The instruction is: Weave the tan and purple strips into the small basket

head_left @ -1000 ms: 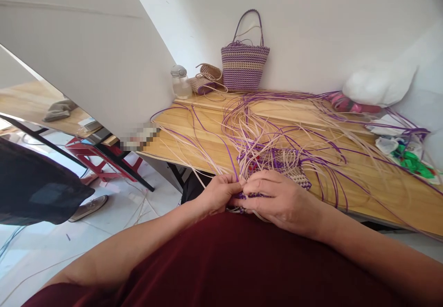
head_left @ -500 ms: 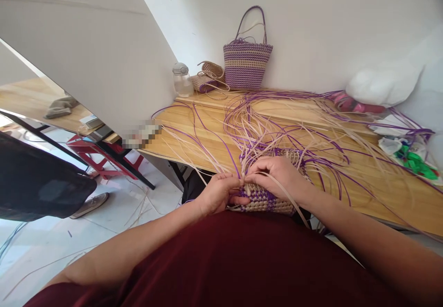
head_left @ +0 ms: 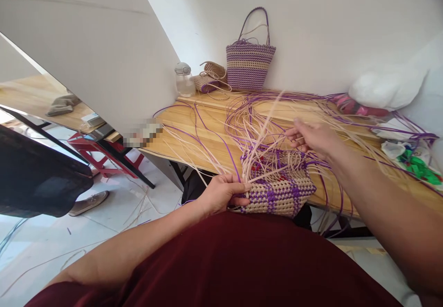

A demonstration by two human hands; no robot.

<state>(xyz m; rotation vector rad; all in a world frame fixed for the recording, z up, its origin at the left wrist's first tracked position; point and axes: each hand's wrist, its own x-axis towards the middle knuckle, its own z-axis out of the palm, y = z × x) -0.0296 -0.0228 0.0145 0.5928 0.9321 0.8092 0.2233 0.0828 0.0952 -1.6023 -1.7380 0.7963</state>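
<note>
A half-woven beige and purple basket (head_left: 282,195) lies at the table's front edge against my body, with many loose strands (head_left: 254,152) fanning from its rim. My left hand (head_left: 224,191) pinches its left corner, thumb on top and fingers curled beneath. Beyond the basket to the right, my right hand (head_left: 309,137) is raised above the strands with its fingers curled. Whether a strand lies between those fingers is not clear. One beige strand (head_left: 272,113) stands up blurred left of that hand.
A finished purple handbag (head_left: 249,67), a smaller woven piece (head_left: 206,83) and a lidded jar (head_left: 185,80) stand along the wall. A white bag (head_left: 387,85) and green plastic (head_left: 418,166) lie at right. Another person's shoe (head_left: 89,203) and a red stool (head_left: 93,154) are at left.
My right hand has left the basket's left corner and moved up and right, uncovering the woven side. A beige strand has swung upward. My left hand keeps its place on the corner.
</note>
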